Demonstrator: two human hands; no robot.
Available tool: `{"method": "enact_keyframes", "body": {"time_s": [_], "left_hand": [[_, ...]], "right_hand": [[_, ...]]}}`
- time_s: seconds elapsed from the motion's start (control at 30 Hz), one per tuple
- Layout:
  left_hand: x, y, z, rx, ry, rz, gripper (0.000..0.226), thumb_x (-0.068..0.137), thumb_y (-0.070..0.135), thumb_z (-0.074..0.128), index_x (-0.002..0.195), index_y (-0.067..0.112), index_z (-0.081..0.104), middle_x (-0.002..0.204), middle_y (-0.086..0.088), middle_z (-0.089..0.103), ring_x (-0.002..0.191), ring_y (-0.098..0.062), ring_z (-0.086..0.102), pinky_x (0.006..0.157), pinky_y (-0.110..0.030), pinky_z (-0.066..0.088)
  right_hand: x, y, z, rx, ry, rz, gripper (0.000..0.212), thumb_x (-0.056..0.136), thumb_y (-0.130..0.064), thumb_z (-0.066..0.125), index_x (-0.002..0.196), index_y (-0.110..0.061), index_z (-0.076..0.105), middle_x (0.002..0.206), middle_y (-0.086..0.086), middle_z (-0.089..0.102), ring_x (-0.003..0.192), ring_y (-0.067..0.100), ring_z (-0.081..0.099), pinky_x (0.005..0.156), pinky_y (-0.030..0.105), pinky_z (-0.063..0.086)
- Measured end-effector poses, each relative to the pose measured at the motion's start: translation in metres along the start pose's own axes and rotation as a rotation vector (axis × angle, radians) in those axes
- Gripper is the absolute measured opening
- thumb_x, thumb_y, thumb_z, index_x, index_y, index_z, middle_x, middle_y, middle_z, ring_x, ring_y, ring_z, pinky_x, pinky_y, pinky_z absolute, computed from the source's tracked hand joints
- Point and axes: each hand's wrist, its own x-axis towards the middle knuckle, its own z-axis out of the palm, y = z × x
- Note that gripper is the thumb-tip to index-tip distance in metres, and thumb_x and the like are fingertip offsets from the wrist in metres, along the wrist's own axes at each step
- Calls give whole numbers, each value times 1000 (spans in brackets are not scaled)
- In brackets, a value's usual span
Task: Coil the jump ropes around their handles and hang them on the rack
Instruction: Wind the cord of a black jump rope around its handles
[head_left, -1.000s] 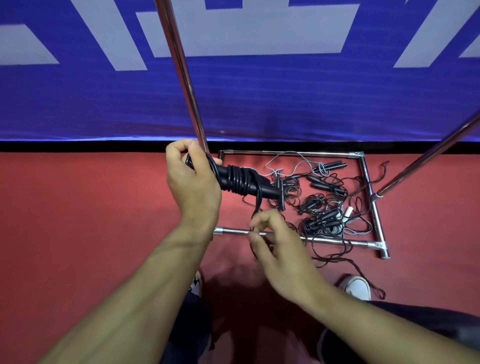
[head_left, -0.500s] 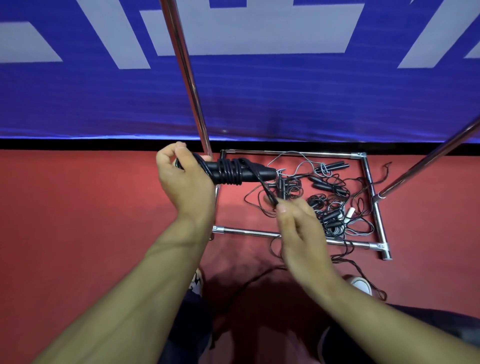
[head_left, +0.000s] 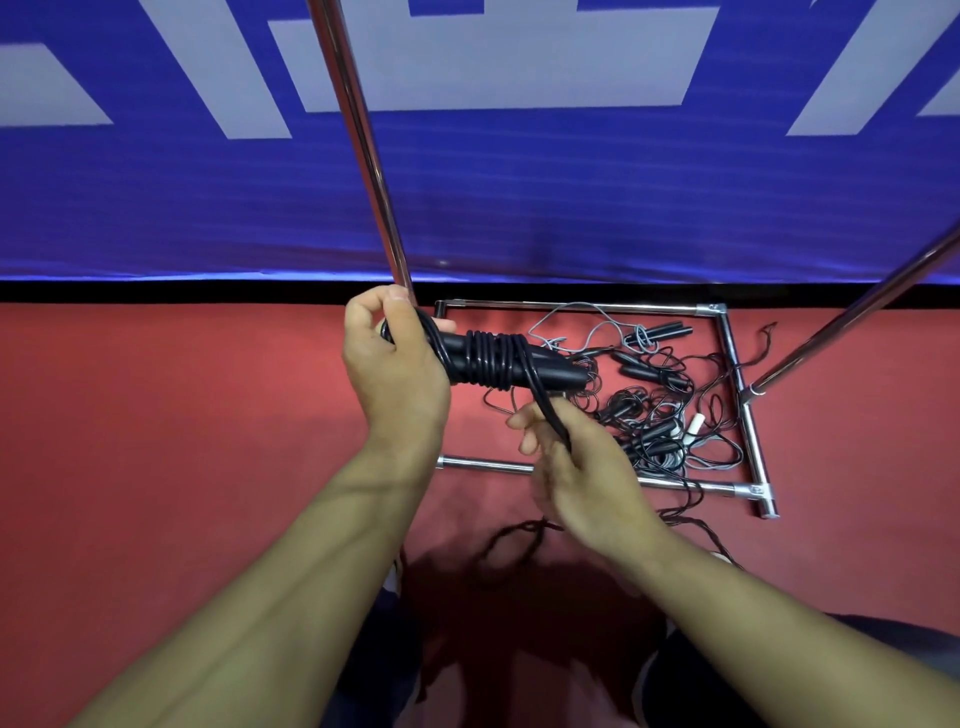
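Note:
My left hand (head_left: 397, 371) grips the black jump rope handles (head_left: 556, 371) at their left end, holding them level above the floor. Several turns of black rope (head_left: 488, 361) are coiled round the handles. My right hand (head_left: 582, 475), below and to the right, holds the free strand (head_left: 545, 410), which runs taut from the coil down into its fingers. The loose tail (head_left: 511, 535) lies on the floor under my right wrist. The chrome rack stands ahead, with its left upright pole (head_left: 363, 150) just behind my left hand.
A tangled heap of jump ropes (head_left: 649, 410) with black handles lies inside the rack's rectangular base frame (head_left: 748, 431) on the red floor. A second rack pole (head_left: 857, 322) slants in from the right. A blue banner wall (head_left: 519, 208) closes the back.
My right hand has circled from below the handles up to their right and back down, laying more rope on the coil. The handles stayed almost in place in my left hand.

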Motion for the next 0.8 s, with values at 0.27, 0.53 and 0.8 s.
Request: {"method": "enact_keyframes", "body": {"time_s": [0.27, 0.53, 0.8], "left_hand": [[2, 0, -4, -2, -8, -2, 15, 103, 20, 45, 91, 25, 53, 65, -3, 68, 60, -17, 65, 61, -40, 56], [2, -1, -1, -61, -8, -91, 14, 103, 20, 46, 91, 23, 54, 58, 1, 67, 52, -13, 62, 52, -30, 53], [15, -1, -6, -93, -3, -152, 13, 104, 19, 44, 96, 21, 54, 56, 3, 67, 47, -10, 58, 51, -27, 48]], "right_hand": [[-7, -6, -3, -100, -92, -62, 43, 98, -48, 29, 97, -31, 68, 103, -19, 65, 104, -5, 55, 89, 9, 37], [-4, 11, 0, -183, -354, -84, 15, 103, -28, 38, 102, -40, 48, 81, -17, 54, 79, 16, 57, 78, 49, 53], [1, 12, 5, 115, -466, 189, 38, 88, -37, 35, 104, -41, 69, 65, -17, 45, 68, 7, 40, 76, 26, 35]]}}
